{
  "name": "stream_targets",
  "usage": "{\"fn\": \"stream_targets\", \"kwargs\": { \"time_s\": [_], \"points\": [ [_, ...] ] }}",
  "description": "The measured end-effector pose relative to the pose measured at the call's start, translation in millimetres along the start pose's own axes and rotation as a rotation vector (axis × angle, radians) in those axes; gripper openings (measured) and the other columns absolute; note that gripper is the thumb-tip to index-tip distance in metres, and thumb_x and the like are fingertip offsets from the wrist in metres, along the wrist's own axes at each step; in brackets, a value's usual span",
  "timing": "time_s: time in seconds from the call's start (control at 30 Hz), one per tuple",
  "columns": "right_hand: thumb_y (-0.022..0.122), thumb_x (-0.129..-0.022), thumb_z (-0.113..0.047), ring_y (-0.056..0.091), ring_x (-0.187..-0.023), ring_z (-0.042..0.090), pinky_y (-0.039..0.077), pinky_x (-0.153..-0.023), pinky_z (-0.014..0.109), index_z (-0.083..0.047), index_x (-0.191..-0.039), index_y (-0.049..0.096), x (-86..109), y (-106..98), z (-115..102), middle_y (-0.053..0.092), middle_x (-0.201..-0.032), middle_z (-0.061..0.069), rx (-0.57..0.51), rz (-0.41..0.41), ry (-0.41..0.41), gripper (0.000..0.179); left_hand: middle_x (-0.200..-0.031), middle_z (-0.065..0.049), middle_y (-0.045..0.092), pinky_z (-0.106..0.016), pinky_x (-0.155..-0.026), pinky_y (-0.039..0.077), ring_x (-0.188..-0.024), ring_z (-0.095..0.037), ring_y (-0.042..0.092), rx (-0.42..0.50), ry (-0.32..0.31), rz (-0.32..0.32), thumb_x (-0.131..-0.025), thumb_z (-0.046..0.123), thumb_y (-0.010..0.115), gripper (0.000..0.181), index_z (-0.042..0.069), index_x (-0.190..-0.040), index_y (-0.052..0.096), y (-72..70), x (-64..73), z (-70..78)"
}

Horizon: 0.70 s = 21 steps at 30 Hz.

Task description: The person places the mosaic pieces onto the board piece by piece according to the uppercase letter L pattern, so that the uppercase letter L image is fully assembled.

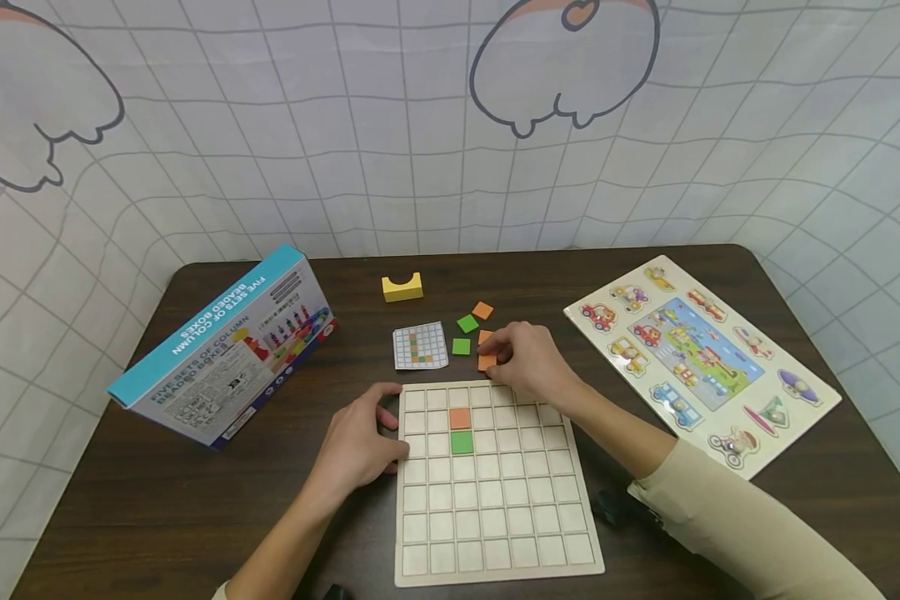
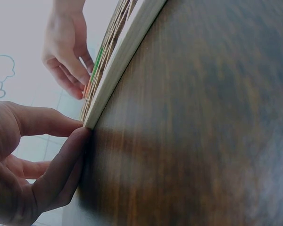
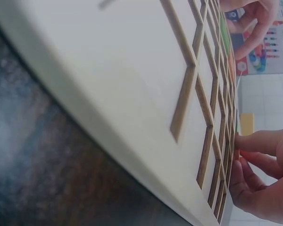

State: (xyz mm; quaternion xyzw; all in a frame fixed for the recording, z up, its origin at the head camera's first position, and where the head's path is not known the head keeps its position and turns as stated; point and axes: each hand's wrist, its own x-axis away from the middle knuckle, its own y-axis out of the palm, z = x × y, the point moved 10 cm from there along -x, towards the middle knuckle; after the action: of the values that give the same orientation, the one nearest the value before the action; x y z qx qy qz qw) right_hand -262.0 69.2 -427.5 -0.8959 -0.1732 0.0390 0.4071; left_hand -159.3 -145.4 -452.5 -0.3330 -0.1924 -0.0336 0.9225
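1. I see the orange tile (image 1: pixel 485 363) just beyond the grid board's far edge, pinched by my right hand (image 1: pixel 528 360).
2. On the grid board (image 1: pixel 491 495), my left hand (image 1: pixel 358 442) pinches the left edge.
3. Farther out lies a pattern card (image 1: pixel 421 332).

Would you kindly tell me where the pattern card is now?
In the head view, the pattern card lies just beyond the gridded board, left of the loose green tiles, with the yellow block farther back.
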Motion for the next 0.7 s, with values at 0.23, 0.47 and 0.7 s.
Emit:
{"fn": "stream_targets", "kwargs": {
  "time_s": [0.23, 0.47, 0.7],
  "points": [
    [0.082, -0.082, -0.004, 0.063, -0.089, 0.018, 0.052, -0.079, 0.031, -0.010, -0.104, 0.082, 2.7, 0, 1, 0.072, -0.102, 0.004, -0.009, -0.002, 0.010, 0.022, -0.102, -0.011, 0.062, -0.031, -0.049, 0.055, -0.052, -0.016, 0.065, -0.003, 0.010, 0.002, -0.077, -0.001, 0.083, 0.076, 0.015, -0.146, 0.055, -0.1, 0.4, 0.5],
    [0.082, -0.082, -0.004, 0.064, -0.087, 0.017, 0.054, -0.077, 0.032, -0.009, -0.103, 0.082, 6.7, -3, -1, 0.075, -0.105, 0.005, -0.017, 0.003, -0.010, 0.022, -0.102, -0.011, 0.062, -0.030, -0.049, 0.054, -0.052, -0.016, 0.065, -0.008, 0.011, 0.002, -0.077, -0.001, 0.083, 0.076, 0.015, -0.146, 0.055, 0.2, 0.0, 0.5],
    [0.083, -0.081, -0.003, 0.064, -0.085, 0.017, 0.054, -0.076, 0.031, -0.008, -0.103, 0.081, 11.2, -6, -4, 0.074, -0.102, 0.006, -0.031, 0.004, -0.029, 0.022, -0.102, -0.011, 0.061, -0.030, -0.049, 0.054, -0.052, -0.016, 0.065, -0.005, 0.011, 0.001, -0.077, -0.001, 0.083, 0.076, 0.015, -0.146, 0.055, 0.9, -0.7, -0.2]
  ]
}}
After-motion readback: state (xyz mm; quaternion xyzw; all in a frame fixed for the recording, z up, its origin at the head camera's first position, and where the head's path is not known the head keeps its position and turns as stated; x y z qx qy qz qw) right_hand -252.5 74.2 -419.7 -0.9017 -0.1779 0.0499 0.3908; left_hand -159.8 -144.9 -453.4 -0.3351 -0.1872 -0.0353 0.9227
